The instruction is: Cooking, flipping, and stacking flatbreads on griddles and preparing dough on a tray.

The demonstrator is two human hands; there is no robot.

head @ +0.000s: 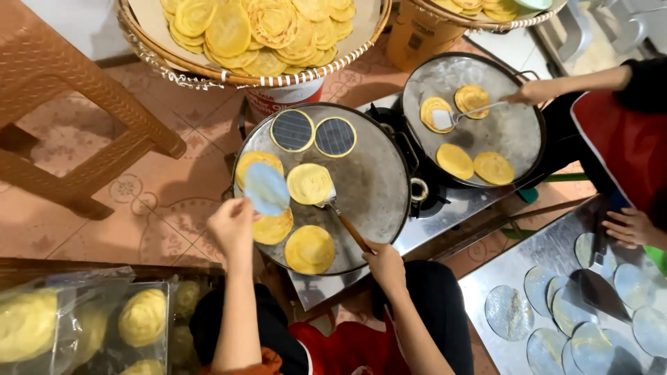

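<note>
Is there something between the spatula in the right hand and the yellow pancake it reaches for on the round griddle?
Nothing visible. The right hand holds the spatula, whose blade already touches the edge of the yellow pancake on the griddle. The left hand holds a round disc off to the side.

I am seeing clear plastic bags (pixel 48 319) lying at the bottom left, beside my left arm, each holding round yellow cakes; the plastic is wrinkling and glinting. A white tub (pixel 285 97) with a red printed label is sitting under the big basket at top centre, mostly hidden by it. A tan cardboard-coloured drum (pixel 420 35) with dark print is standing at the top, right of the basket, under a second tray
</note>
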